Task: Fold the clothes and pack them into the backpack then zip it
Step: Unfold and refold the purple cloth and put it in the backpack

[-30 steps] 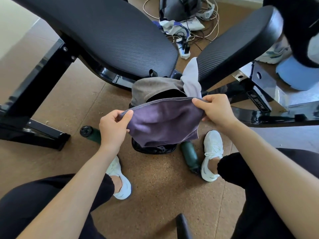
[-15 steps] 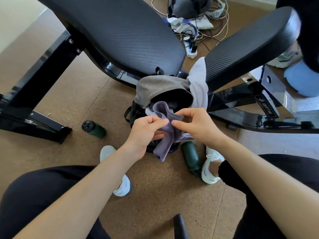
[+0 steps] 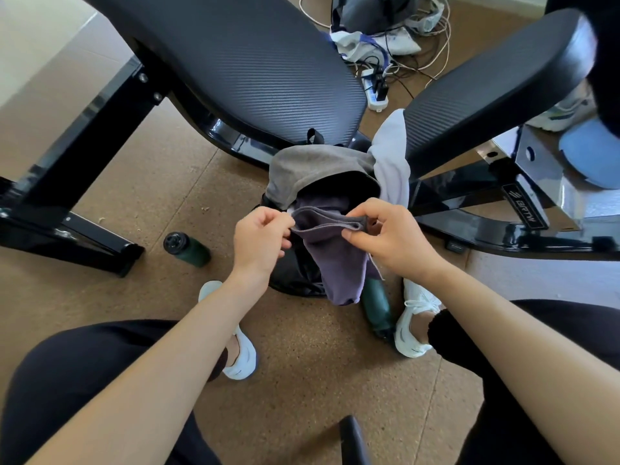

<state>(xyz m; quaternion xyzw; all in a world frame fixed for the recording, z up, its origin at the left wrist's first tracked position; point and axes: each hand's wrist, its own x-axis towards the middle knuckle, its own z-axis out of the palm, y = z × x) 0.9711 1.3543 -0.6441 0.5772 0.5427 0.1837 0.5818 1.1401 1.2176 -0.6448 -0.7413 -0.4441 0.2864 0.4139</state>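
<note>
A purple cloth (image 3: 339, 260) hangs doubled over in front of the open black backpack (image 3: 292, 275) on the floor. My left hand (image 3: 260, 234) pinches its upper left corner. My right hand (image 3: 385, 234) pinches the folded top edge at the right. The cloth's lower end dangles down over the backpack's front. A grey garment (image 3: 312, 169) lies draped over the backpack's top, and a white cloth (image 3: 392, 162) hangs beside it on the right. The inside of the backpack is dark and mostly hidden.
Two padded black bench sections (image 3: 255, 62) stand over the backpack on a black frame (image 3: 60, 209). Two green bottles (image 3: 188, 248) (image 3: 377, 307) lie on the cork floor. My white shoes (image 3: 414, 317) flank the bag. Cables and a power strip (image 3: 375, 88) lie behind.
The cloth was held spread wide, then my hands brought its ends together. It now hangs folded narrow, with my hands slightly apart along its top edge.
</note>
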